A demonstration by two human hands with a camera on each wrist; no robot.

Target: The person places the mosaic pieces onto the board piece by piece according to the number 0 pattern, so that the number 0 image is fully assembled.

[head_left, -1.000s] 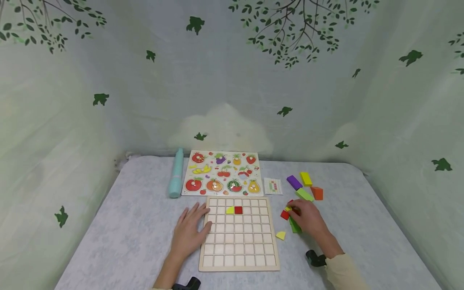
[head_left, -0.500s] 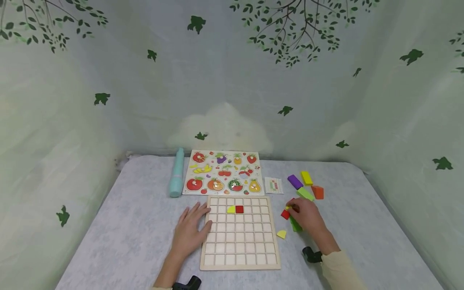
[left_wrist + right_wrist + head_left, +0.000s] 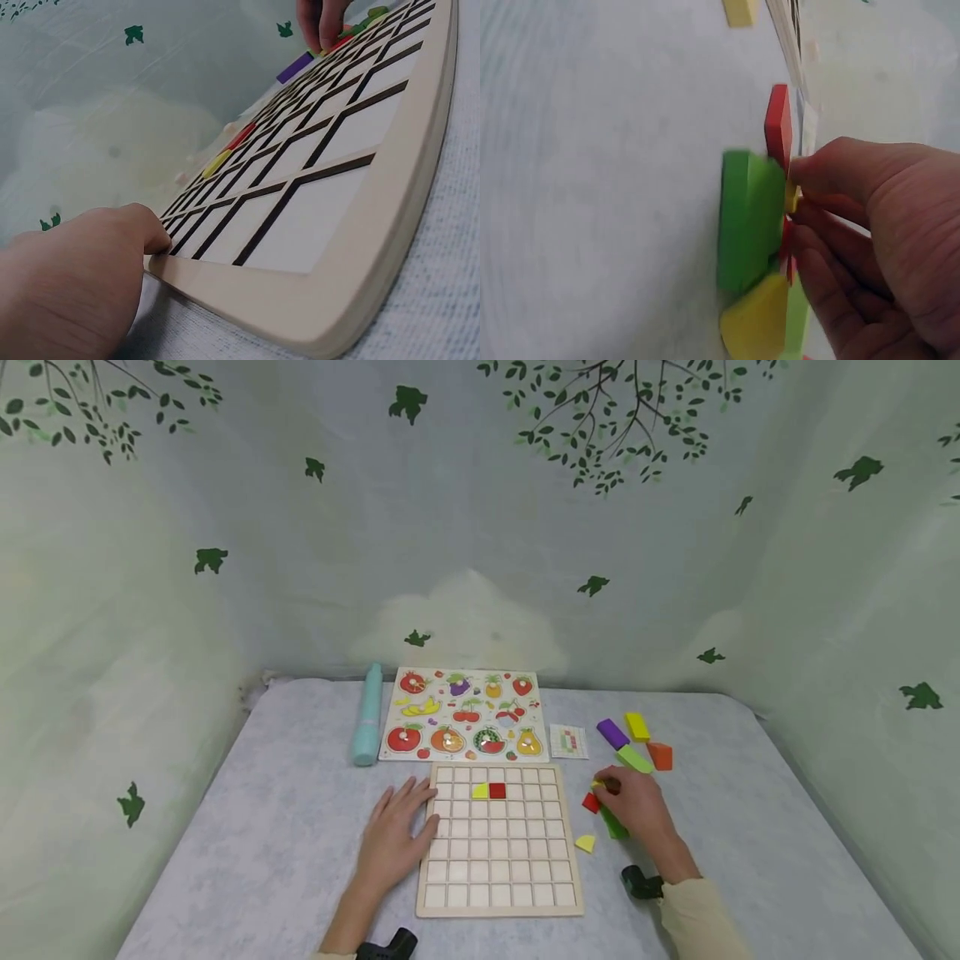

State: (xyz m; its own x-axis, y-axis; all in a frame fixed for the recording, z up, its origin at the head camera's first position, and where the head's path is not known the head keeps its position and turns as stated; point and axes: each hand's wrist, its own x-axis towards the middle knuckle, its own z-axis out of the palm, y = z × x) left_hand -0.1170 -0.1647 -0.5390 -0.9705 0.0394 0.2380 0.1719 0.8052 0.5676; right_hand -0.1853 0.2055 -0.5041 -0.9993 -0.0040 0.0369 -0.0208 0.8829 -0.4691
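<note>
We pinch yellow piece (image 3: 791,196) in right hand (image 3: 639,803), right of grid board (image 3: 499,912), long axis hidden; left hand (image 3: 395,837), fingers spread, touches board's left edge.

a head-worn camera looks forward and down over the table (image 3: 750,827); the left wrist's peers low across the grid board (image 3: 375,217), the right wrist's close in on the green block (image 3: 748,221). all three share the right hand (image 3: 636,806).

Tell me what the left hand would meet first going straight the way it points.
The grid board: its left edge lies right at the left hand, apparently touching, though depth is unclear.
</note>
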